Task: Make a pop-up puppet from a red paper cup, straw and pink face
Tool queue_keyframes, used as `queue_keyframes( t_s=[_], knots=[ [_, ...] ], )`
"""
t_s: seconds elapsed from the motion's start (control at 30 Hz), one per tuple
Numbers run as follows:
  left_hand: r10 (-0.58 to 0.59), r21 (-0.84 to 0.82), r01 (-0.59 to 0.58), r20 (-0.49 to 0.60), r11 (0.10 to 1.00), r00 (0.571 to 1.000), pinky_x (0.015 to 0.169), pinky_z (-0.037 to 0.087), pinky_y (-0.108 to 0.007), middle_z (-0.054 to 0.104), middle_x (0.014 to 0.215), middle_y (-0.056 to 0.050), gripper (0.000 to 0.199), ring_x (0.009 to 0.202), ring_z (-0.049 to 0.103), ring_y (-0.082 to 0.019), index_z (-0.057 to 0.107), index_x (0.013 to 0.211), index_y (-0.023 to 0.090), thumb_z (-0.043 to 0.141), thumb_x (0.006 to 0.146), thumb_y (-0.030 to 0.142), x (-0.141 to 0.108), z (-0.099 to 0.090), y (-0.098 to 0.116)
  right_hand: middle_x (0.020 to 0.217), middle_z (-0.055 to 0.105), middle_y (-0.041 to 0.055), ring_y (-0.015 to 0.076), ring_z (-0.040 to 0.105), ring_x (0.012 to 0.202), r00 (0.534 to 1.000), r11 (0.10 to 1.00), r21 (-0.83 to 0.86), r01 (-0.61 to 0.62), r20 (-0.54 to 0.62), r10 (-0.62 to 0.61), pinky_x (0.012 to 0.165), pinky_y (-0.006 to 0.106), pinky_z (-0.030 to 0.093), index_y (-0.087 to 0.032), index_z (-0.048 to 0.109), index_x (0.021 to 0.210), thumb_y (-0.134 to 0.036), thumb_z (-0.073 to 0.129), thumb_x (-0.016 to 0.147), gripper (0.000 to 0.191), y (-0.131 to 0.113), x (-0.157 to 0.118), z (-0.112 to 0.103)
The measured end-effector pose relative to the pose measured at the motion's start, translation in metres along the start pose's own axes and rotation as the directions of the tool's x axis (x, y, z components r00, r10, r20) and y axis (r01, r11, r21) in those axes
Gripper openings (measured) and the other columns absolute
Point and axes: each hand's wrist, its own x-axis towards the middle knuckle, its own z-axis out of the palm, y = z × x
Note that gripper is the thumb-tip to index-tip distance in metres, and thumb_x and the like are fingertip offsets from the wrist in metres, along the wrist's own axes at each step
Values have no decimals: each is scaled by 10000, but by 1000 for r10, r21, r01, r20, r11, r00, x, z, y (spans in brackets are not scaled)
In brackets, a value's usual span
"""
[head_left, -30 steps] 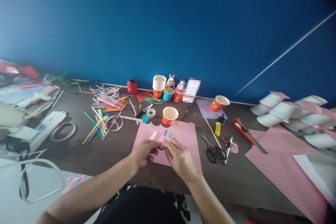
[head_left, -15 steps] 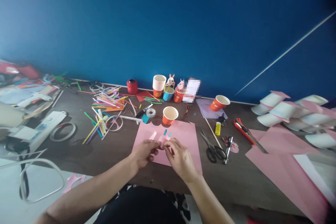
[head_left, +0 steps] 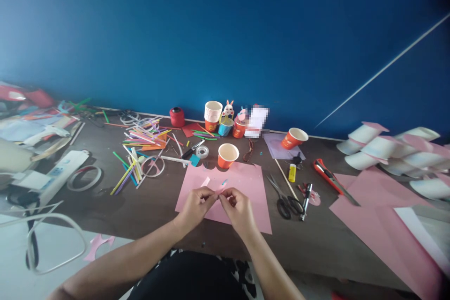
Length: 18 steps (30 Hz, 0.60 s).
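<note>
Above a pink sheet of paper (head_left: 246,183), my left hand (head_left: 197,204) and my right hand (head_left: 239,206) meet with thumbs and fingers pinched together. Between them is a small pink paper cutout (head_left: 221,187) with a blue piece at its top; my fingers hide most of it. A small pale pink paper strip (head_left: 206,181) lies on the sheet near my left hand. Just beyond, an orange paper cup (head_left: 228,157) stands upright at the sheet's back edge, with a roll of clear tape (head_left: 201,152) to its left.
Scissors (head_left: 284,197), a yellow glue stick (head_left: 292,173) and a red utility knife (head_left: 328,178) lie to the right. Colourful paper strips (head_left: 147,136) pile up at the left. Stacked cups (head_left: 213,115) stand by the wall. White cups (head_left: 376,147) lie at the far right.
The pink cutout has tilted down between my fingers, showing less of its face and blue pieces. My left-hand fingers have closed in beside those of my right hand.
</note>
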Motion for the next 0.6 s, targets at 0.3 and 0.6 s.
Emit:
queue_keyframes(
  t_s=[0.3,0.6],
  knots=[
    [-150,-137,150,6,979,989,471,287,-202,434,529,22,303,490,372,-73,617,626,131,560,710,417,-1,2,-2,411,333,-90,42,272,346,975,901,375,-218,125,184,350,180,201,-156,534,648,-325,581,713,187,8,4,4],
    [-371,-428,385,120,818,921,378,166,-172,365,511,43,309,436,283,-40,626,715,115,616,660,419,1,3,-6,376,289,-107,26,208,321,960,812,512,-280,146,239,348,183,125,-153,523,630,-342,601,694,214,5,3,7]
  ],
)
